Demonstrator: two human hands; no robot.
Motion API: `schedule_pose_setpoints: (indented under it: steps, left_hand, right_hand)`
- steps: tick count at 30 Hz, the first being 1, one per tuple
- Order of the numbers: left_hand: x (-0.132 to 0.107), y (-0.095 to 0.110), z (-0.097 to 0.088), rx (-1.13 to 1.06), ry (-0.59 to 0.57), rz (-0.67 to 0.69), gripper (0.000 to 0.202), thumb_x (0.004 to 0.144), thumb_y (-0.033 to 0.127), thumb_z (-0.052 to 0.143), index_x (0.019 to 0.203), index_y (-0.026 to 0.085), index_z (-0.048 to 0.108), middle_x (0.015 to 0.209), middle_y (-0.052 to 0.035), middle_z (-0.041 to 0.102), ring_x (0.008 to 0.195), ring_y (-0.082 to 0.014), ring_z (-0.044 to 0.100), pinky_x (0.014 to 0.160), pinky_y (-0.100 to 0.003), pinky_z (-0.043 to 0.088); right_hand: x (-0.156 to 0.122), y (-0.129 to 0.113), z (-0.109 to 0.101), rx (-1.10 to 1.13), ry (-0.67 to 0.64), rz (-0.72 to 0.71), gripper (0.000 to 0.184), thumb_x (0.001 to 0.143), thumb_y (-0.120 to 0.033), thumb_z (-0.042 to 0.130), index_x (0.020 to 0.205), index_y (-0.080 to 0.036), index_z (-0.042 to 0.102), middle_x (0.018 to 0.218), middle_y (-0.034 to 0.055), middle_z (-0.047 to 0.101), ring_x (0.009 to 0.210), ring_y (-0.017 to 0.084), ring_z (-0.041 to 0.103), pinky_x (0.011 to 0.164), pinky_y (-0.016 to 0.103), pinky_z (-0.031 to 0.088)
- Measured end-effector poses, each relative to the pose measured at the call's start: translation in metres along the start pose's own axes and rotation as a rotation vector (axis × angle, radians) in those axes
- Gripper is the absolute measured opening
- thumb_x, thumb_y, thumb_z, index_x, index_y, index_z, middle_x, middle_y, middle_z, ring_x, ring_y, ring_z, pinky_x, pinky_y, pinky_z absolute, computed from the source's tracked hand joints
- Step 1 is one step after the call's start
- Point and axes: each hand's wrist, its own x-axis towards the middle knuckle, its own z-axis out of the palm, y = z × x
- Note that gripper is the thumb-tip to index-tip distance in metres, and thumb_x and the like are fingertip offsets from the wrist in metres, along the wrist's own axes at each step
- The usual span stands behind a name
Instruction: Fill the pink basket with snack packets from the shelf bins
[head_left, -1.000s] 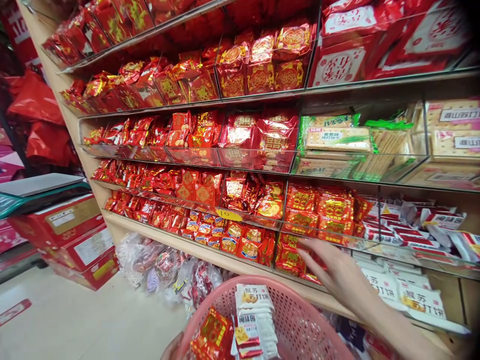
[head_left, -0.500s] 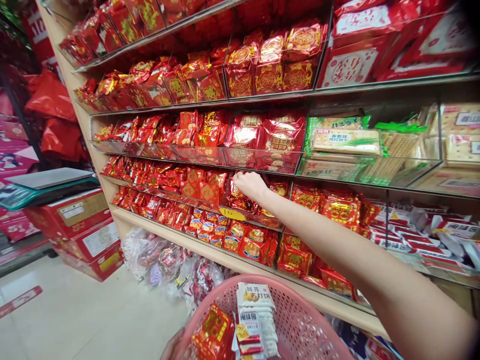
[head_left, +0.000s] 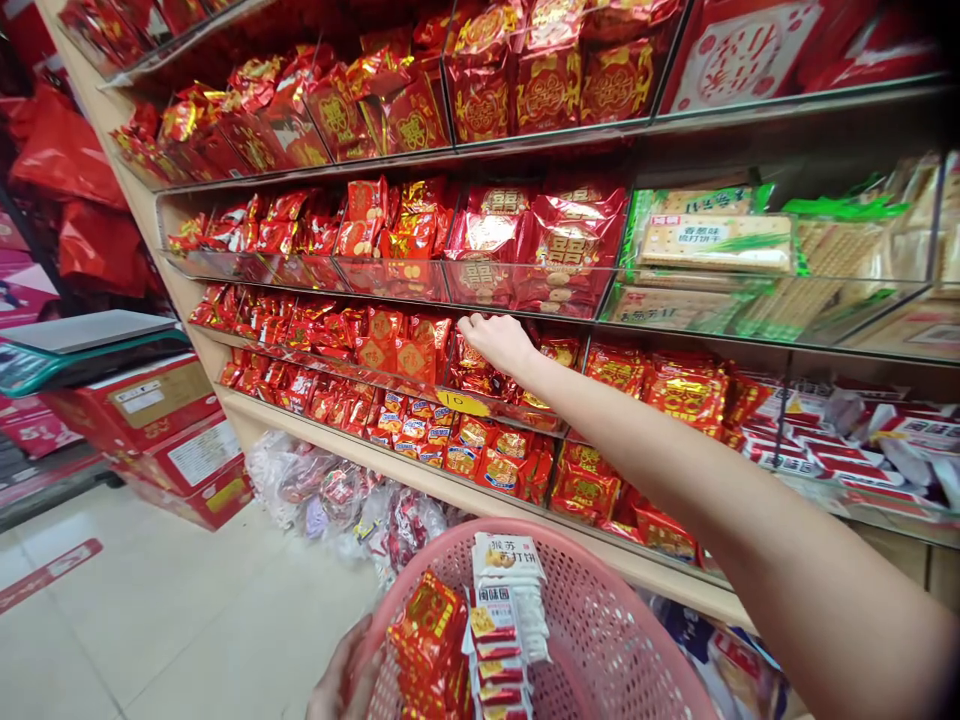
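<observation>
My right hand (head_left: 496, 341) reaches into a low shelf compartment, its fingers curled just above some red-and-gold snack packets (head_left: 471, 374). What its fingertips hold, if anything, is hidden. At the lower edge of the view, my left hand (head_left: 341, 672) grips the left rim of a pink plastic basket (head_left: 600, 610). Inside the basket lie red-and-gold packets (head_left: 427, 630), a row of white-and-red snack packs (head_left: 496, 650) and a stack of white cracker packs (head_left: 507, 556).
Clear shelf fronts (head_left: 675, 295) run above my right forearm. A yellow tag (head_left: 463, 402) marks the compartment. Green-edged crackers (head_left: 716, 240) lie at right. Plastic bags (head_left: 337, 500) sit on the floor, and red boxes (head_left: 161, 405) with a scale (head_left: 90, 340) stand at left.
The view has shifted down and slightly closer, so more of the basket and my left hand shows. My right hand stays at the same compartment.
</observation>
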Motion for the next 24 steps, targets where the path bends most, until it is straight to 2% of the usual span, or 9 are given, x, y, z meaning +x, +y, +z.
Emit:
schedule_pose_setpoints:
  steps: [9, 15, 20, 24]
  left_hand:
    - [-0.004, 0.001, 0.001, 0.056, -0.005, -0.035, 0.067, 0.068, 0.064, 0.056, 0.113, 0.016, 0.056, 0.124, -0.0123, 0.061, 0.122, -0.0305, 0.05, 0.11, -0.047, 0.031]
    - [-0.008, 0.01, 0.003, 0.087, -0.02, -0.035, 0.066, 0.07, 0.064, 0.053, 0.115, 0.016, 0.054, 0.126, -0.0121, 0.06, 0.123, -0.0292, 0.05, 0.11, -0.045, 0.032]
    - [-0.01, 0.016, 0.003, 0.105, -0.004, -0.023, 0.066, 0.07, 0.063, 0.054, 0.115, 0.016, 0.054, 0.125, -0.0131, 0.061, 0.122, -0.0305, 0.051, 0.109, -0.047, 0.032]
    - [-0.011, 0.015, 0.004, 0.121, -0.003, -0.006, 0.065, 0.07, 0.062, 0.055, 0.115, 0.015, 0.055, 0.124, -0.0133, 0.061, 0.121, -0.0306, 0.051, 0.109, -0.047, 0.032]
  right_hand:
    - [-0.012, 0.003, -0.012, -0.055, 0.08, 0.002, 0.038, 0.091, -0.006, 0.021, 0.124, -0.005, 0.04, 0.108, 0.0224, 0.06, 0.091, 0.025, 0.066, 0.063, 0.029, 0.043]
    - [-0.035, 0.006, -0.034, -0.051, 0.144, -0.021, 0.04, 0.092, -0.006, 0.02, 0.126, -0.007, 0.041, 0.102, 0.0178, 0.063, 0.083, 0.022, 0.066, 0.057, 0.027, 0.035]
    - [-0.084, -0.003, -0.061, 0.03, 0.184, 0.016, 0.04, 0.093, -0.009, 0.025, 0.129, -0.012, 0.042, 0.098, 0.0126, 0.065, 0.075, 0.017, 0.061, 0.053, 0.027, 0.029]
    - [-0.15, -0.015, -0.062, 0.179, 0.184, 0.057, 0.033, 0.093, -0.016, 0.033, 0.119, -0.017, 0.052, 0.085, 0.0071, 0.067, 0.074, 0.018, 0.053, 0.058, 0.029, 0.031]
